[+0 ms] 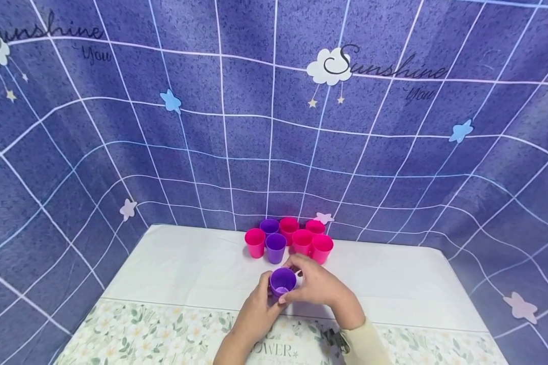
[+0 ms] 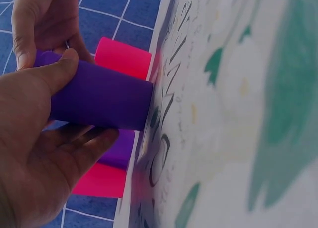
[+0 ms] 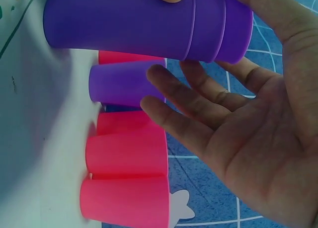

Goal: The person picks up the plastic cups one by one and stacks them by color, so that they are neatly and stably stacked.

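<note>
A nested stack of purple plastic cups (image 1: pixel 283 282) stands upright near the front of the white sheet. In the right wrist view the stack (image 3: pixel 119 24) shows several rims one above another. My left hand (image 1: pixel 257 310) grips its side, the thumb (image 2: pixel 63 69) lying along the wall. From the other side my right hand (image 1: pixel 318 285) pinches the topmost rim between thumb and fingers, while its other fingers (image 3: pixel 184 91) spread out beside the stack. Just behind stand a purple cup (image 1: pixel 276 249) and a pink cup (image 1: pixel 255 244).
More pink cups (image 1: pixel 321 249) cluster at the back right, with another purple cup (image 1: pixel 269 226) behind the front one. A blue gridded cloth (image 1: pixel 255 152) rises behind and at both sides. The white sheet (image 1: pixel 192 268) borders a floral cloth (image 1: pixel 164 329) in front.
</note>
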### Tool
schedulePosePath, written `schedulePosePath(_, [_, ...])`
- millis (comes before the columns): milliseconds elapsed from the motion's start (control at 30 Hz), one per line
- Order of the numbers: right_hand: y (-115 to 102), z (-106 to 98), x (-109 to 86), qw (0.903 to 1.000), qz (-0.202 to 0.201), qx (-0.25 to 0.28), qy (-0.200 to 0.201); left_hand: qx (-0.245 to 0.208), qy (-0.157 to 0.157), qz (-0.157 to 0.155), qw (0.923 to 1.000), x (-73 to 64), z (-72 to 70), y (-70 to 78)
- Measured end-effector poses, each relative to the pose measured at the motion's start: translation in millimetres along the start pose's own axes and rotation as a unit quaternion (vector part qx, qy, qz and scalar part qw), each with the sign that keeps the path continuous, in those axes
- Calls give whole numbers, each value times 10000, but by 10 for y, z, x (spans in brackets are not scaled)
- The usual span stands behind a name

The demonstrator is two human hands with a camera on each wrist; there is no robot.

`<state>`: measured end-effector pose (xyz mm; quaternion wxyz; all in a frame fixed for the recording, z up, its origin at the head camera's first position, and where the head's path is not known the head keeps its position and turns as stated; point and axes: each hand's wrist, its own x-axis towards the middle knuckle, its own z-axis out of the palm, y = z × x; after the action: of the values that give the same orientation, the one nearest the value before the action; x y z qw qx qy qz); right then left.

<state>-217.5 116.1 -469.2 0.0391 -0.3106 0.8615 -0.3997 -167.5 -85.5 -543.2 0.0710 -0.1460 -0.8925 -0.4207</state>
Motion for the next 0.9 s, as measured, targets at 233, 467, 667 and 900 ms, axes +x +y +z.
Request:
schedulePosePath(233, [-2, -5, 0, 9997, -72, 189, -123, -34, -21, -5, 10000, 11, -5, 4])
schedulePosePath(467, [-1, -8, 1, 9992, -29, 358, -192, -11, -27, 22, 10000, 15, -4, 8])
schedulePosePath(667, [-5, -1, 8, 9992, -23, 388, -121, -84, 3, 72, 9999, 24, 0, 2])
schedulePosePath(900, [-43, -21, 16, 9984, 139, 522, -179, -134, 64, 53, 9999, 20, 12, -4])
